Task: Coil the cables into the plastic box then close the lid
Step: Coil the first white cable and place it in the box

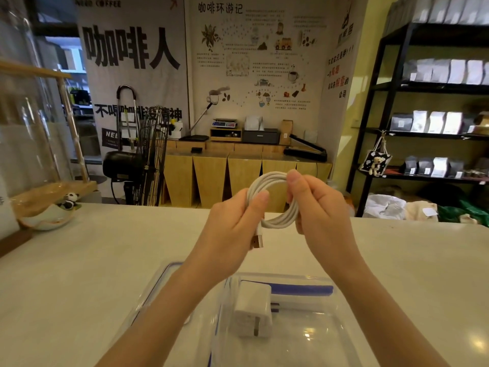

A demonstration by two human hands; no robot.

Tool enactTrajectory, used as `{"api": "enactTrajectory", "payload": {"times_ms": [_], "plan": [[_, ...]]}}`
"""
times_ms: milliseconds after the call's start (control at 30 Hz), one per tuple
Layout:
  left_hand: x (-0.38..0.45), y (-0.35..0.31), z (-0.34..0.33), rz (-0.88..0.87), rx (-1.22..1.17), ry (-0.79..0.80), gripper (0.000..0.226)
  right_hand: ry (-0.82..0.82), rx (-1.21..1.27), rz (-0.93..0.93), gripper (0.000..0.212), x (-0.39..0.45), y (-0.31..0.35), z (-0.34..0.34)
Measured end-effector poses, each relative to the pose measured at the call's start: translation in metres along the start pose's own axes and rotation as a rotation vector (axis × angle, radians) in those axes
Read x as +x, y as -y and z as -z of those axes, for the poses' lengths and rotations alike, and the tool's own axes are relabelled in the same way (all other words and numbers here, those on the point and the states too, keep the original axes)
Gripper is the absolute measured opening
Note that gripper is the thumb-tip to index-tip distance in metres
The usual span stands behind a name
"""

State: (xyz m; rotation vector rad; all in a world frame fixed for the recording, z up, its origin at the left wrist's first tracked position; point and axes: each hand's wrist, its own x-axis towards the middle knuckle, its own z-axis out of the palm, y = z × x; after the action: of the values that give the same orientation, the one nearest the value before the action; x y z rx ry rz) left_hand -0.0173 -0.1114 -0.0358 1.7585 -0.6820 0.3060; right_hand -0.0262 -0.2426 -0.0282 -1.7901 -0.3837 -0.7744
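Note:
A white cable [275, 222] is wound into a round coil and held up in the air above the table. My left hand [232, 223] pinches the coil's left side, and its USB plug [257, 241] hangs down beside my palm. My right hand [320, 207] grips the coil's right side. Below my forearms, the clear plastic box [328, 327] stands open on the table with a white charger block [252, 313] inside. Its clear lid [156, 284] with a blue seal lies to the left of the box.
The white table [105, 247] spreads out on all sides. A white bowl with a small panda figure [50, 211] stands at the far left edge. Behind the table are a black fan [137, 160], a wooden counter and black shelves with bags [434, 120].

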Motion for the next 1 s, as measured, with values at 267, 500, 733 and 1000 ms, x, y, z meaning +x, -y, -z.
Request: {"api": "enactTrajectory", "payload": {"times_ms": [267, 500, 733, 1000], "plan": [[0.004, 0.009, 0.002, -0.005, 0.488, -0.020, 0.034, 0.092, -0.820, 0.203, 0.037, 0.002, 0.006, 0.017], [0.010, 0.013, 0.015, 0.033, 0.516, 0.051, 0.030, 0.536, -0.035, -0.140, 0.034, -0.009, 0.043, 0.010], [0.009, 0.021, 0.015, 0.011, 0.578, 0.062, 0.018, 0.490, 0.106, -0.326, 0.036, -0.009, 0.038, 0.001], [0.009, 0.014, 0.014, 0.005, 0.757, 0.030, 0.035, 0.343, 0.244, -0.530, 0.031, 0.010, 0.035, 0.025]]}}
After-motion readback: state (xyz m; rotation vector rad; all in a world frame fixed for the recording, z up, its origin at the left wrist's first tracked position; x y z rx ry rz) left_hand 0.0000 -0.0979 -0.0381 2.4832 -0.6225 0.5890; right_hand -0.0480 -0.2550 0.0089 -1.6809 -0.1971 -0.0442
